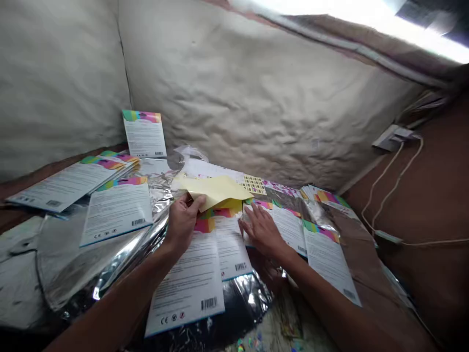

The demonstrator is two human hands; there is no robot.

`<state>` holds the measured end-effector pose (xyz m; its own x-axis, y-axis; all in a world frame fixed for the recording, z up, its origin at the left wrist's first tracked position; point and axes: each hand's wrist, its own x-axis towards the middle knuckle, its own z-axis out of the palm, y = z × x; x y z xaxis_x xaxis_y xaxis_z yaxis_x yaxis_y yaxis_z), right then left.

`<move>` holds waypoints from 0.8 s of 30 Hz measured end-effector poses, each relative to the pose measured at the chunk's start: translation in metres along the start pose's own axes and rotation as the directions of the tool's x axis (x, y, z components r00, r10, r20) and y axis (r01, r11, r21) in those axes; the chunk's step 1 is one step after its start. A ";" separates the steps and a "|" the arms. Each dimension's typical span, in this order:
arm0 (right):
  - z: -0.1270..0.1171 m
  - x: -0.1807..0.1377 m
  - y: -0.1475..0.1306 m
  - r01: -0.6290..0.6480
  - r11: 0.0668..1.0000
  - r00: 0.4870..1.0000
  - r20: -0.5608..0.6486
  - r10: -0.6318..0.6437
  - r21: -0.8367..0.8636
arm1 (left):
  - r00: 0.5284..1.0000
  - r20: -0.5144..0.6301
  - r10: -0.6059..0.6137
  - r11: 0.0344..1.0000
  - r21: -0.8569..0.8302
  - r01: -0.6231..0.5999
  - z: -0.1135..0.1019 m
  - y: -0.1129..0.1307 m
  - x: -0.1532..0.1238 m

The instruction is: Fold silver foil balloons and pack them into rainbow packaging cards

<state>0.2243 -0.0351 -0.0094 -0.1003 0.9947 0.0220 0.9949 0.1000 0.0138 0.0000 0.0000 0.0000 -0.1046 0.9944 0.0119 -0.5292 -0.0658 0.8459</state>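
Note:
My left hand (182,222) is closed on the near edge of a yellow paper sheet (220,189), pinched between thumb and fingers. The sheet is bent and raised over the tops of the packs below. My right hand (264,229) lies with fingers spread over a white printed pack (290,227) with a colourful top band, holding nothing. Below the sheet, a front pack (190,283) overlaps a second pack (232,249); both show text and a barcode. A small yellow sticker sheet (254,185) with dark marks lies behind my right hand.
More packs (69,186) are stacked at the left, with a single pack (119,212) beside them. One pack (144,134) leans upright against the covered wall. Further packs (331,259) lie right on shiny foil. A white cable (383,203) hangs at far right.

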 end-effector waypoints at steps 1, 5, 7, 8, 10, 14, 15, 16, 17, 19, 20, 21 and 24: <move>0.002 -0.013 0.007 -0.008 1.000 0.999 0.044 0.008 -0.006 | 1.000 0.022 -0.013 1.000 -0.027 0.014 0.003 0.001 -0.002; 0.005 -0.066 0.026 0.075 0.997 0.991 0.109 -0.077 0.020 | 0.994 0.091 -0.065 0.994 -0.081 0.072 0.010 0.004 -0.008; 0.005 -0.091 0.029 0.168 0.984 0.982 0.074 -0.173 0.065 | 0.991 0.103 -0.086 0.993 -0.068 0.093 0.011 0.005 -0.010; 0.004 -0.101 0.029 0.214 0.973 0.974 0.051 -0.219 0.089 | 0.990 0.102 -0.097 0.993 -0.055 0.103 0.011 0.005 -0.011; 0.002 -0.115 0.031 0.310 0.941 0.950 -0.009 -0.311 0.134 | 0.984 0.103 -0.142 0.989 -0.024 0.145 0.010 0.005 -0.013; -0.010 -0.110 0.033 0.367 0.896 0.910 -0.297 -0.289 0.251 | 0.949 0.146 -0.281 0.959 0.075 0.272 0.011 -0.002 -0.018; -0.016 -0.102 0.031 0.368 0.883 0.890 -0.385 -0.245 0.291 | 0.940 0.160 -0.303 0.952 0.102 0.289 0.012 -0.004 -0.020; -0.022 -0.093 0.027 0.378 0.868 0.866 -0.456 -0.207 0.323 | 0.930 0.175 -0.322 0.945 0.126 0.303 0.013 -0.006 -0.022; -0.029 -0.082 0.021 0.401 0.850 0.840 -0.507 -0.193 0.342 | 0.922 0.192 -0.337 0.938 0.147 0.313 0.014 -0.009 -0.024; -0.040 -0.060 0.006 0.474 0.817 0.798 -0.552 -0.240 0.329 | 0.903 0.249 -0.351 0.932 0.189 0.310 0.015 -0.012 -0.026; -0.043 -0.048 -0.002 0.510 0.804 0.783 -0.551 -0.288 0.306 | 0.893 0.290 -0.344 0.934 0.207 0.292 0.015 -0.014 -0.027; -0.044 -0.037 -0.009 0.543 0.792 0.772 -0.537 -0.340 0.279 | 0.887 0.327 -0.327 0.939 0.216 0.266 0.014 -0.014 -0.028; -0.037 -0.010 -0.028 0.599 0.768 0.759 -0.469 -0.452 0.227 | 0.900 0.344 -0.269 0.957 0.199 0.210 0.010 -0.017 -0.025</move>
<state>0.1974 -0.0491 0.0273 -0.5314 0.6984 0.4794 0.7068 0.6775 -0.2035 0.0203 -0.0230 -0.0089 0.3377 0.9407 -0.0334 -0.3608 0.1621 0.9185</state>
